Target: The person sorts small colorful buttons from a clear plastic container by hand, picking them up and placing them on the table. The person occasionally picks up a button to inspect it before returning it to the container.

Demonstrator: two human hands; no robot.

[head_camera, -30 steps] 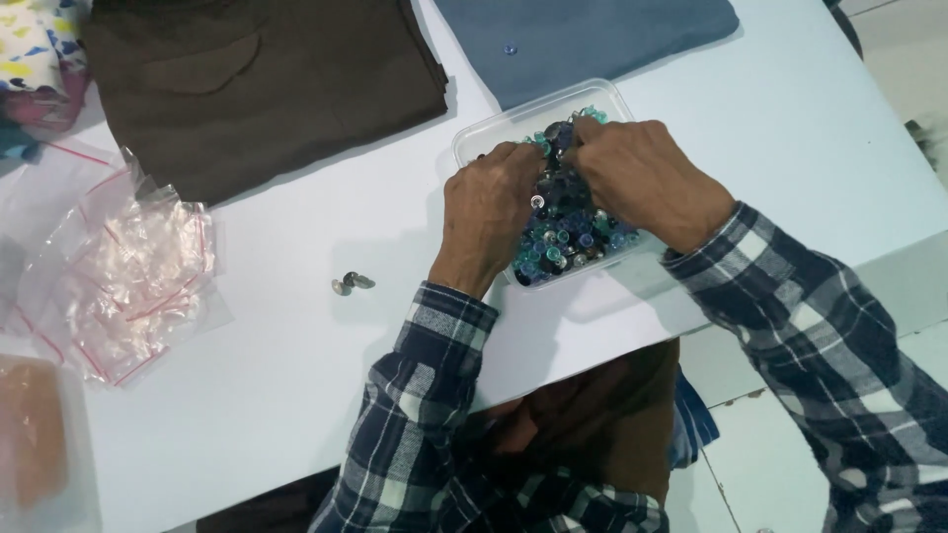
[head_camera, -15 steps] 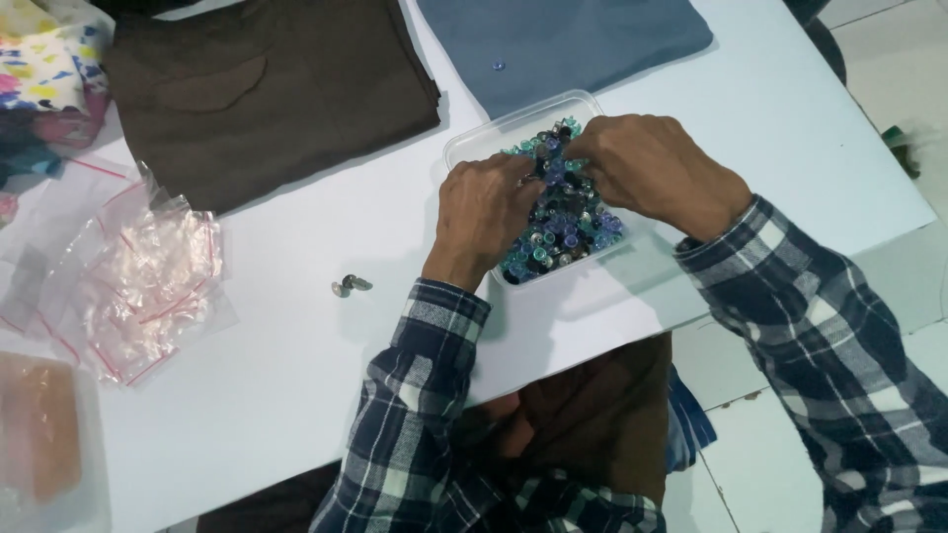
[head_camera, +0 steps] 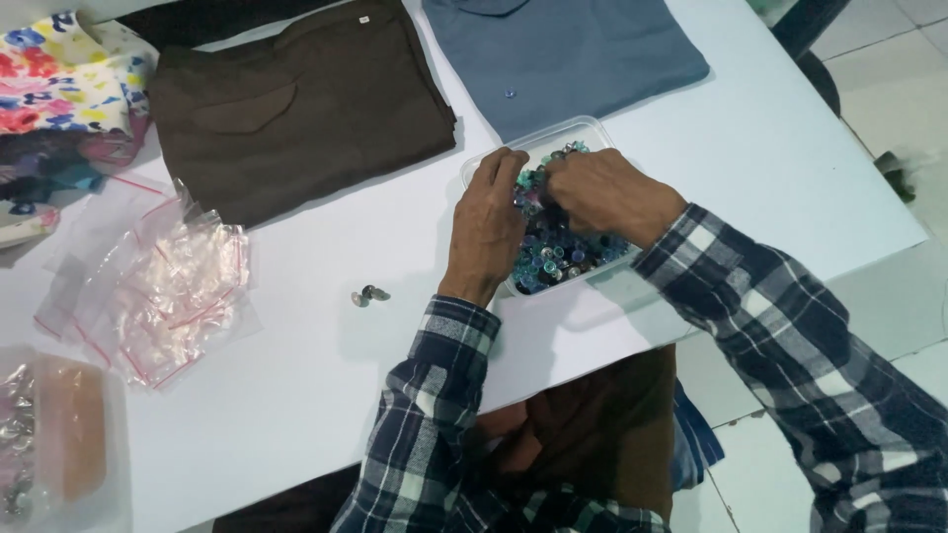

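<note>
left hand palm down | right hand fingers curled, knuckles up

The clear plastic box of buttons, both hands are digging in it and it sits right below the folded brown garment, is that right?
Not quite. Both the left hand and the right hand are in the clear plastic box of buttons, but the head view shows it below the folded blue garment. The folded brown garment lies further left.
</note>
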